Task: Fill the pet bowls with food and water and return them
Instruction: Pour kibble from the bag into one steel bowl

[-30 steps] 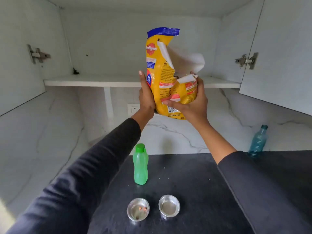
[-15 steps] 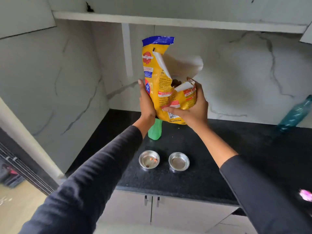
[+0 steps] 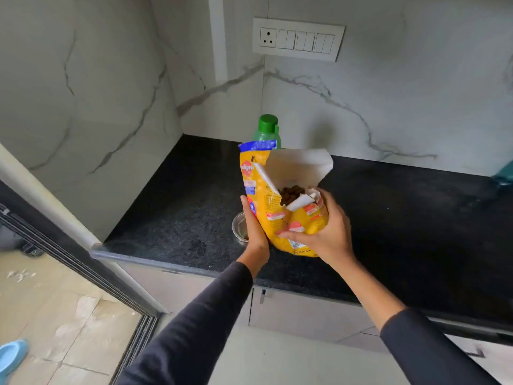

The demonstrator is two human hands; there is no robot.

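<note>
Since the earlier frames the food bag (image 3: 280, 209) had come down from cupboard height to just above the bench (image 3: 180, 218), and the view had dropped with it. The left hand (image 3: 254, 232) lay flat against the bag's left side, fingers straight. The right hand (image 3: 323, 232) gripped the bag's lower right, fingers curled round its front. The torn top stood open, with brown kibble (image 3: 291, 193) visible inside.

Only one bowl (image 3: 239, 226) showed, and only as a sliver of steel rim left of the left hand; the rest was covered by hand and bag. Its contents could not be made out. The second bowl was hidden entirely. The green bottle (image 3: 267, 130) stood behind the bag, only cap and shoulder visible. At the far right edge a teal object (image 3: 503, 176) was cut off by the frame and blurred.

The bench ended at a rounded front edge near the person, above grey cabinet doors (image 3: 299, 312). Its left end met the marble side wall (image 3: 83, 112). A switch panel (image 3: 298, 38) sat on the far wall. Bare dark bench lay left of the bowl and to the right of the right hand.
</note>
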